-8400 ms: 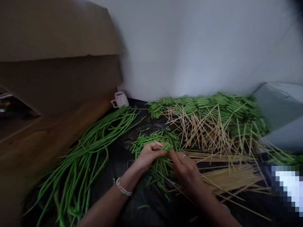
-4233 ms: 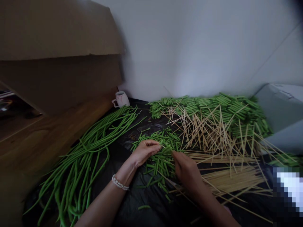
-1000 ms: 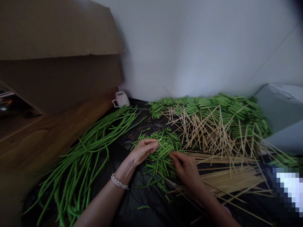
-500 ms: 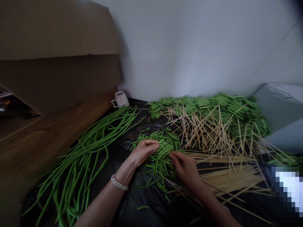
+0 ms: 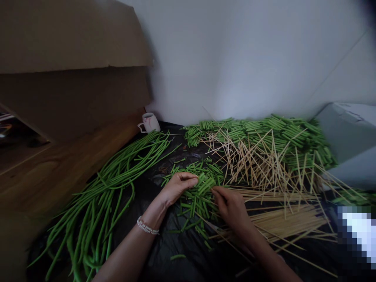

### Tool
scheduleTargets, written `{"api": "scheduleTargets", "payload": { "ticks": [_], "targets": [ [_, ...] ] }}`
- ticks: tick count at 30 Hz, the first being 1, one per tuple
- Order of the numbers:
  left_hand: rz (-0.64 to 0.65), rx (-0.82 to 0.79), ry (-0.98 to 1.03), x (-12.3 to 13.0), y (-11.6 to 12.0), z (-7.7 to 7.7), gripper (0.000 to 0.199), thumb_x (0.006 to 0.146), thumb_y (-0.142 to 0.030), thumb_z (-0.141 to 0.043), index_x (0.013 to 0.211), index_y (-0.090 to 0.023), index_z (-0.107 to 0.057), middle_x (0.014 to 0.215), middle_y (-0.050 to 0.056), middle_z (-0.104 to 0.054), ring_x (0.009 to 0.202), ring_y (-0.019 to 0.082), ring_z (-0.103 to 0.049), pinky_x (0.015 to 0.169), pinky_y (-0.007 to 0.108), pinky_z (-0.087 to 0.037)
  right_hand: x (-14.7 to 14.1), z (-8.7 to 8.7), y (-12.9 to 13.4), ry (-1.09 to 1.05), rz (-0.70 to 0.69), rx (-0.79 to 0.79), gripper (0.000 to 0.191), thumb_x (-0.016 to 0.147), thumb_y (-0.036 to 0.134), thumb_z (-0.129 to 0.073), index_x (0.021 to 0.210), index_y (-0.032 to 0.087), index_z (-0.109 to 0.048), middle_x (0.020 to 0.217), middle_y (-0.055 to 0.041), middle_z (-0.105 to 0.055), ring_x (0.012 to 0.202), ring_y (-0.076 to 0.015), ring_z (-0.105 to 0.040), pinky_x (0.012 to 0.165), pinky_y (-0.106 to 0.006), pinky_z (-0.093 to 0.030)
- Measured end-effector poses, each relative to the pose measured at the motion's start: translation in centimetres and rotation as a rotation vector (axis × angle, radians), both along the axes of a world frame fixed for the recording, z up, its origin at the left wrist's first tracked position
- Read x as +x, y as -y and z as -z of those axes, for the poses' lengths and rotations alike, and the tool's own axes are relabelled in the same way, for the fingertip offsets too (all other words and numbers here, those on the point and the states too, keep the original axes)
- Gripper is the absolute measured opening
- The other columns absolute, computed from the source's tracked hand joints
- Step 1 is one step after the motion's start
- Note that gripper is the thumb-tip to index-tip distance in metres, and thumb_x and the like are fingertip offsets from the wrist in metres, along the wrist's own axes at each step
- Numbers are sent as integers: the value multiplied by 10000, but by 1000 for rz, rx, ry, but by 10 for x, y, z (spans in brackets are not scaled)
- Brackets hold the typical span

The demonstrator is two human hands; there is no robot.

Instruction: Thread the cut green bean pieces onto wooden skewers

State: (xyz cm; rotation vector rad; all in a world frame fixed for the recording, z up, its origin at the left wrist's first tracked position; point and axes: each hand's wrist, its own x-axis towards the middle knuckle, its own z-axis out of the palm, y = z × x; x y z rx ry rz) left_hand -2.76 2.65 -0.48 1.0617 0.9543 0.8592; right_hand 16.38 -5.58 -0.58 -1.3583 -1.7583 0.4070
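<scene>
My left hand, with a beaded bracelet on its wrist, is closed in a pinch at the left end of a small row of cut long bean pieces. At the row's right end, my right hand pinches with thumb and forefinger. Whether a stick runs through the row is hidden by the pieces and fingers. Beneath and around both hands lies a loose heap of cut bean pieces. Thin wooden skewers lie beside and beyond my right hand.
Whole long beans spread over the black plastic sheet at left. A white mug stands behind them. Stacked rows of bean pieces line the wall under crossed skewers. A cardboard box rises at upper left.
My right hand has shifted very slightly to the right, its pinch still at the end of the row. My left hand stays almost where it was.
</scene>
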Motion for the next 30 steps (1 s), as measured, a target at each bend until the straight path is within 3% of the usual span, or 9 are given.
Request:
{"api": "scheduleTargets", "payload": {
  "ticks": [4, 8, 11, 14, 17, 22, 27, 30],
  "targets": [
    [37, 164, -187, -12, -7, -7, 295, 652, -375, -800, 844, -155, -757, 809, 53, -718, 711, 150, -597, 707, 273, -434, 6, -5, -3, -37, 74, 5, 213, 899, 223, -484, 845, 174, -684, 629, -1, -654, 553, -131, -601, 571, -218, -420],
    [235, 398, -462, -24, -10, -10, 208, 669, -338, -776, 779, -163, -754, 765, 39, -675, 678, 151, -579, 642, 262, -416, 11, -5, -5, -54, 107, 8, 210, 898, 246, -495, 837, 172, -682, 643, -5, -670, 556, -133, -609, 562, -219, -420],
    [374, 575, -647, -34, -13, -9, 148, 688, -304, -753, 796, -202, -756, 793, 24, -661, 761, 170, -591, 735, 279, -420, 11, -4, -5, -50, 116, 11, 214, 899, 253, -494, 840, 174, -684, 696, -19, -695, 591, -138, -626, 576, -221, -424],
    [405, 670, -835, -43, -17, -6, 156, 668, -301, -767, 805, -228, -750, 837, 20, -654, 866, 200, -582, 839, 307, -392, 10, -3, -5, -49, 109, -8, 215, 898, 255, -493, 834, 176, -681, 655, -7, -673, 563, -134, -609, 570, -223, -420],
    [404, 686, -912, -47, -20, -6, 139, 664, -321, -772, 757, -223, -736, 847, 26, -652, 910, 217, -570, 849, 311, -383, 9, -2, -6, -47, 95, -26, 218, 898, 256, -489, 837, 174, -681, 619, 3, -650, 551, -132, -601, 568, -225, -418],
    [357, 670, -828, -44, -18, -12, 106, 721, -310, -721, 749, -208, -718, 818, 23, -684, 875, 204, -588, 810, 293, -403, 8, -1, -5, -51, 96, -26, 218, 896, 258, -490, 841, 177, -685, 622, 5, -657, 557, -134, -610, 569, -227, -416],
    [25, 507, -588, -32, -17, -11, 226, 774, -348, -676, 914, -183, -741, 890, 45, -725, 816, 190, -616, 776, 295, -429, 6, -2, -4, -65, 82, -47, 216, 892, 257, -494, 848, 180, -691, 640, -3, -672, 571, -140, -624, 577, -227, -423],
    [-110, 262, -280, -21, -15, -5, 316, 728, -406, -728, 936, -169, -750, 897, 58, -723, 820, 178, -613, 785, 291, -435, 4, -2, -3, -62, 59, -53, 219, 895, 251, -488, 833, 181, -686, 610, 3, -653, 549, -134, -611, 567, -223, -417]
  ]
}}
